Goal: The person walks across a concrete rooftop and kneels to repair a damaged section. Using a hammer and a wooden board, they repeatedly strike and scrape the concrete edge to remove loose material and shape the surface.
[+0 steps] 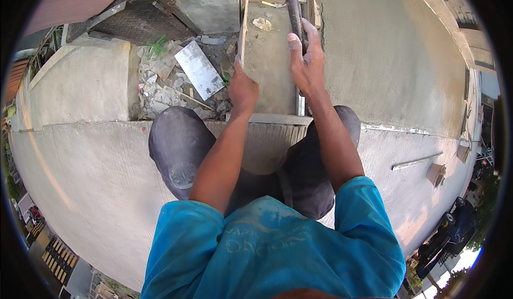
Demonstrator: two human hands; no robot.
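Concrete strip (272, 58) straight ahead, wooden board (245, 26) along its left edge, hammer (293, 8) above its right.
The left hand (244, 89) is closed on the board's near end, the right hand (309, 68) wraps the hammer's handle; the 2 long axes run outward, roughly parallel. Left of the board lies a grey sheet (200, 70); between board and hammer, a pale stone (262, 24).
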